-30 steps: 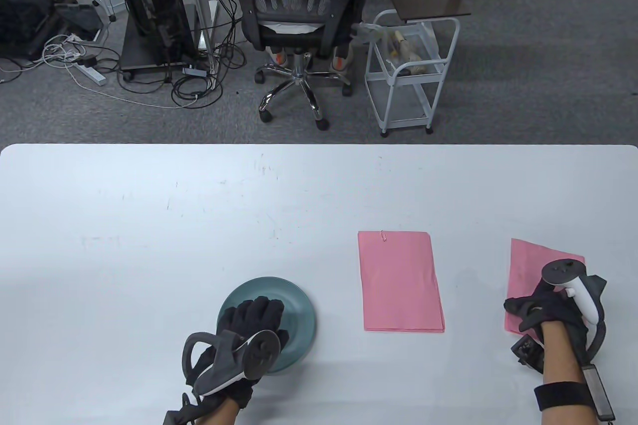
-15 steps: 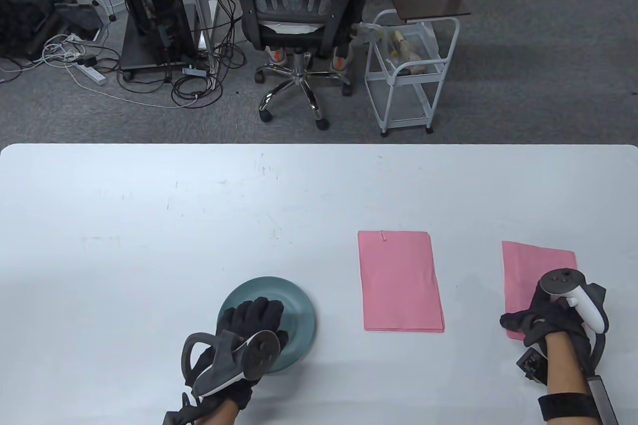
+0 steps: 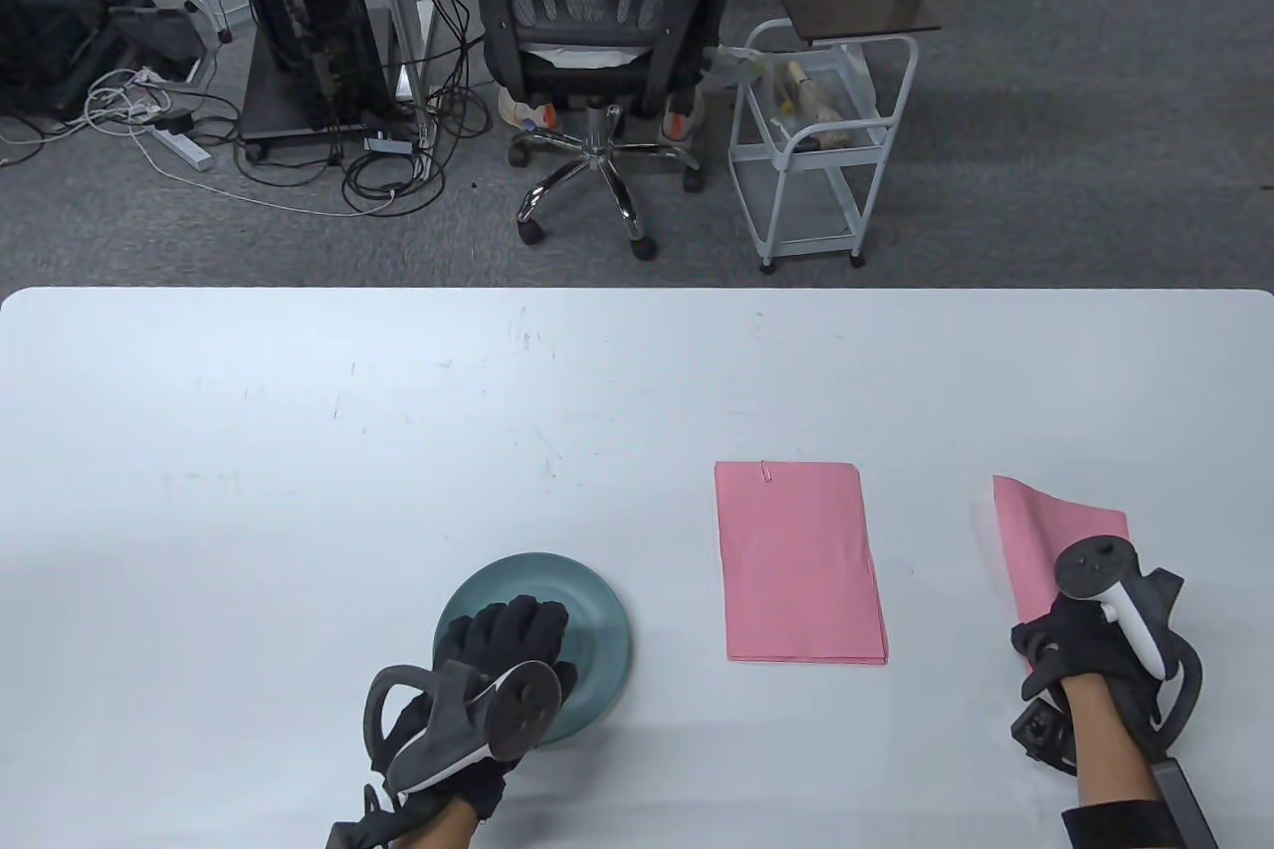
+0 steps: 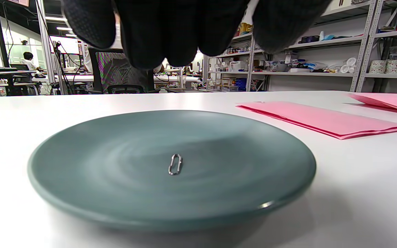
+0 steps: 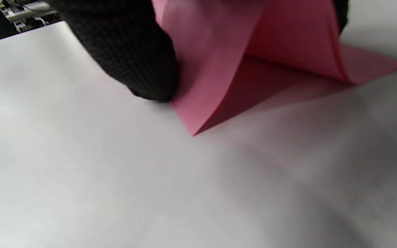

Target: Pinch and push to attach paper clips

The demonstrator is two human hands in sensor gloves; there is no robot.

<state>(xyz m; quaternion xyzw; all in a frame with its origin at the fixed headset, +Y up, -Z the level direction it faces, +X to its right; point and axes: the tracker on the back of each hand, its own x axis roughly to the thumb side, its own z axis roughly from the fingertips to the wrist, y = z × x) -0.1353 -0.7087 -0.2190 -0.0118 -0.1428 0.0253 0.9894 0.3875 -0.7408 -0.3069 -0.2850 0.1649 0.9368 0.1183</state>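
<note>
Wire clip [image 4: 175, 164] (looped); glazed round plate [image 4: 81, 203]

Table view: high, looking down across table [image 3: 299, 391]. Left wrist view: table-level, close on plate [image 4: 81, 203], facing shelves; table view shares it. Right wrist view: close on lifted pink paper [image 5: 219, 69].

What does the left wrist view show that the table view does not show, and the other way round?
Only the left wrist view shows the loose paper clip lying in the middle of the plate, below the left hand's fingertips, which do not touch it; in the table view the left hand hides that spot. Only the table view shows the right hand holding the right pink stack, and the paper clip already on the middle stack's far edge. Both views show the plate, the middle stack and the white table.
</note>
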